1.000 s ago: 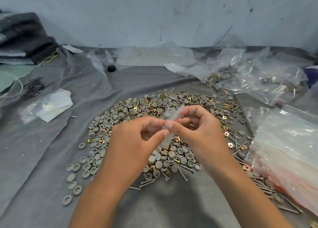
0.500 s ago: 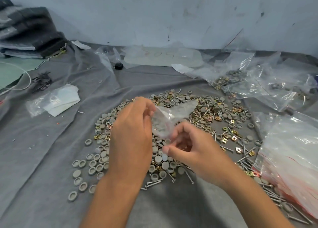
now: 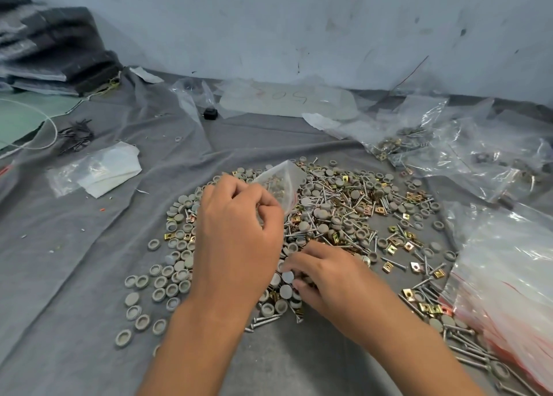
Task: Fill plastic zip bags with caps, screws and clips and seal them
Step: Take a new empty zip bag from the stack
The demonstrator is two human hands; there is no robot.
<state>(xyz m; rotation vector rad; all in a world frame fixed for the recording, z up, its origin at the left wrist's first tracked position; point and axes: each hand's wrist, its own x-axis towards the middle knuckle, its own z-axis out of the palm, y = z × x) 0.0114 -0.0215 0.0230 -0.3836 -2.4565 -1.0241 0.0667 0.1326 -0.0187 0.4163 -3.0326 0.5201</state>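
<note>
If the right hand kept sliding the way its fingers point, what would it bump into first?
Probably the grey caps right at the right hand's fingertips, then the left hand just beyond, though depth is hard to judge.

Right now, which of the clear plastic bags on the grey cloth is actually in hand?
The small clear zip bag above the pile's middle: the left hand grips it, lifted. The other bags lie untouched.

Packing workshop: loose hardware pile (image 3: 329, 213), stacked bags (image 3: 508, 276).
</note>
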